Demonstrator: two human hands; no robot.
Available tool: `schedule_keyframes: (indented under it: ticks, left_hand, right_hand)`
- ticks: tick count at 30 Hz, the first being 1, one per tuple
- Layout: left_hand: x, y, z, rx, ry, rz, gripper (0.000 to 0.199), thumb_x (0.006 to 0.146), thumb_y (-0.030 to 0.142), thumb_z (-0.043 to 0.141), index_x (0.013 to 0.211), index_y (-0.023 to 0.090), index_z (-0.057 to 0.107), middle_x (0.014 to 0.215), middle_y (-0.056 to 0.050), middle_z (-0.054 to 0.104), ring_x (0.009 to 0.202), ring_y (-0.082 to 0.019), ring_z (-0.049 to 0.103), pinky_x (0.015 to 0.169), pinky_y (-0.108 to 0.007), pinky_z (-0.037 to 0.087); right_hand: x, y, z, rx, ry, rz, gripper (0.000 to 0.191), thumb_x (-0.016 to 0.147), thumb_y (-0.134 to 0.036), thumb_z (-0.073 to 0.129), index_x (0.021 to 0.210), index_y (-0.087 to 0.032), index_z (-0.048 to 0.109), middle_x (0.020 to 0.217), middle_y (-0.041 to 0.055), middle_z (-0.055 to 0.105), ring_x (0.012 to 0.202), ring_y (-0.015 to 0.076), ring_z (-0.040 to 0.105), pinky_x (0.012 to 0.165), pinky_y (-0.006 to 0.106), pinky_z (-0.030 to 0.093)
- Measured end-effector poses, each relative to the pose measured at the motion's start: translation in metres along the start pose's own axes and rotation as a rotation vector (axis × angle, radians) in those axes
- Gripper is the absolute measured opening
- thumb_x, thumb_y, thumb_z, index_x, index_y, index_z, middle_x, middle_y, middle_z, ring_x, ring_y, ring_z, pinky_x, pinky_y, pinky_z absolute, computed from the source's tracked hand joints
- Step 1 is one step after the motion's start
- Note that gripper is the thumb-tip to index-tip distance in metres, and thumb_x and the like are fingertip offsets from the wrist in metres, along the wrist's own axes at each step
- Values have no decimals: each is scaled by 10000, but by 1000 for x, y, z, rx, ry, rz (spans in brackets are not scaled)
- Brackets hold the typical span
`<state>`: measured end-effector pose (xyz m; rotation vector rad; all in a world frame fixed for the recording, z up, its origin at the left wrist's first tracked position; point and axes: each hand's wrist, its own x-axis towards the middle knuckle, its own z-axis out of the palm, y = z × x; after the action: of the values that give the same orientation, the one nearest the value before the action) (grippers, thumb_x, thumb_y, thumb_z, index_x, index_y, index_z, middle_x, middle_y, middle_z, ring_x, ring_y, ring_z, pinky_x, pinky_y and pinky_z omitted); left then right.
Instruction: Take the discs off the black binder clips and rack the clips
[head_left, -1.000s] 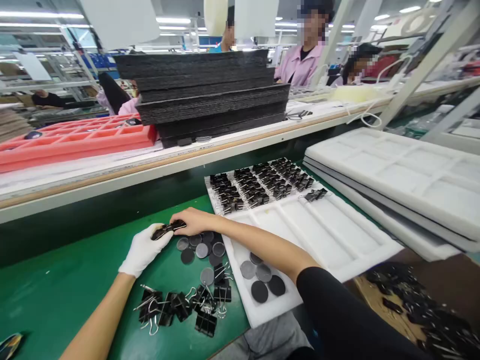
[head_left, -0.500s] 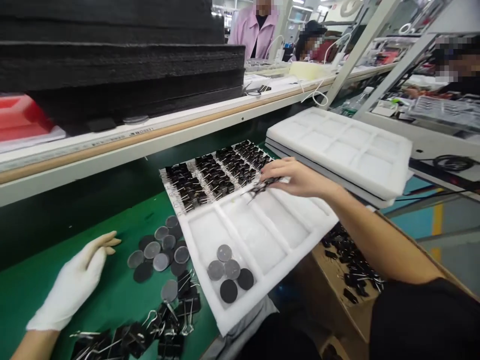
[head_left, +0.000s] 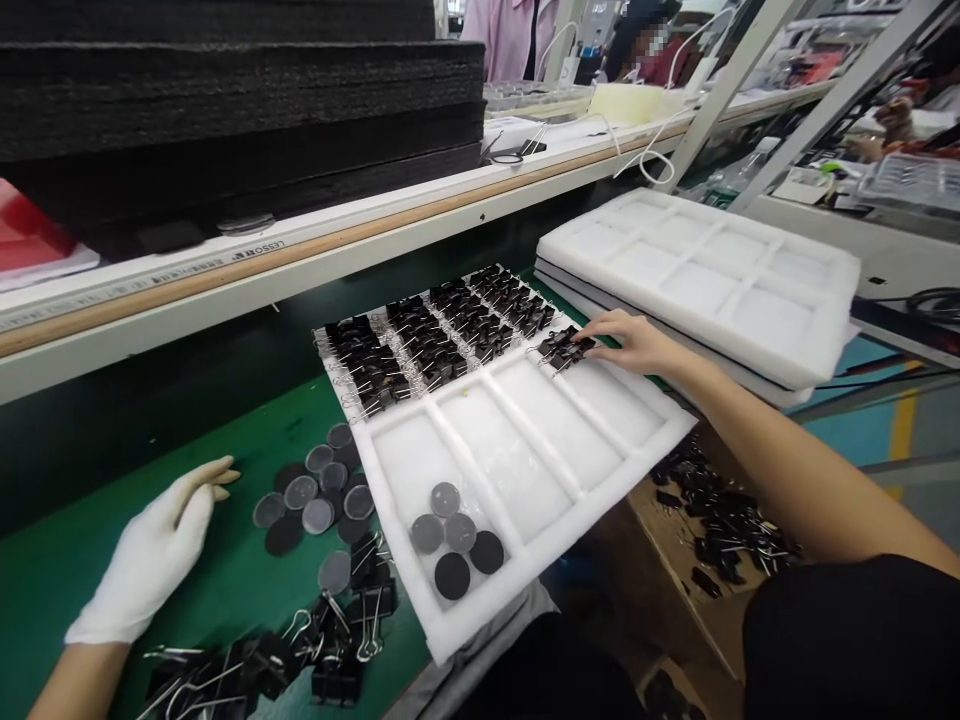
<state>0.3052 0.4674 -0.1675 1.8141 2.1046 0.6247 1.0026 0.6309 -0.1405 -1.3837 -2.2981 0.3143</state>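
My right hand (head_left: 631, 343) pinches a row of black binder clips (head_left: 564, 348) at the far end of the right-hand compartment of a white foam tray (head_left: 517, 560). Its fingertips press on the clips' right side. Gray and black discs (head_left: 460, 532) lie in the tray's left compartment. Beyond them, rows of binder clips (head_left: 427, 340) with wire handles fill a sheet against the tray. On the green table, my left hand (head_left: 154, 550), in a white glove with bare-looking fingertips, rests open, fingers stretched toward a loose pile of discs (head_left: 319, 515).
Larger binder clips (head_left: 262, 670) lie loose at the front left. A cardboard box (head_left: 675, 560) of small clips stands below on the right. Stacked foam trays (head_left: 697, 260) lie at the back right. Black foam sheets (head_left: 240, 110) are piled on the shelf. Co-workers are beyond.
My right hand has moved right with the binder clips, bringing them to the far end of the right-hand compartment. My left hand stays in place. The view has shifted slightly.
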Motion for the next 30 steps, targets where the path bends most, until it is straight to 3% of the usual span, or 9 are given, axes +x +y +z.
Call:
schedule_keyframes:
  ticks: [8,14,17,19,21,25,28,30]
  left_hand:
    - [3,-7,4,34,-31,30,540,960,590,384,1375,325,606,1340,19,728,1139,-241,726,974,-368,589]
    - [0,-1,7,-32,13,34,430,956,631,433,1293,444,623,1300,107,739,1135,-252,735,1050,-479,574]
    - [-2,6,4,-43,24,2,458,956,648,424,1284,417,646,1244,98,763,1131,-256,738,1072,-492,565]
    - [-2,12,2,-76,13,-40,482,975,624,413,1317,375,643,1224,71,772,1128,-246,733,1067,-469,565]
    - [-2,18,1,-153,27,-76,509,996,593,404,1347,306,636,1221,20,771,1110,-231,726,1051,-429,565]
    - [-11,21,7,-368,161,-56,592,1003,609,404,1284,155,661,1164,-111,770,999,-221,726,987,-387,573]
    - [-39,12,9,-376,262,-78,541,1014,555,408,1247,141,667,1070,-111,777,919,-196,722,931,-353,576]
    - [-71,0,6,-251,369,-86,480,1029,498,396,1211,161,686,1026,-97,775,908,-193,720,927,-353,565]
  right_hand:
    - [-15,-12,11,-46,203,129,529,810,-599,717,1201,-243,696,1158,119,746,1072,330,720,994,495,569]
    - [-18,-24,8,-96,120,304,641,832,-490,687,1391,-197,573,1203,138,760,1120,338,723,1029,523,546]
    - [-11,-58,1,-306,34,363,742,803,-375,688,1483,-152,494,1339,225,674,1182,417,675,967,611,545]
    - [-1,-98,3,-433,58,236,692,860,-342,634,1511,-165,478,1436,254,591,1277,461,604,963,648,519]
    - [13,-148,15,-405,74,-30,581,950,-313,555,1516,-202,482,1481,222,563,1330,431,573,1022,617,483]
    - [48,-234,68,-140,-208,-615,352,1044,-301,472,1363,-243,608,1309,135,693,1199,311,666,978,467,499]
    - [59,-266,115,-79,-283,-751,310,1059,-386,431,1042,-223,695,1000,118,740,923,289,717,819,450,528]
    - [57,-264,136,-22,-334,-732,359,1026,-476,466,825,-246,655,819,95,703,746,277,692,692,443,540]
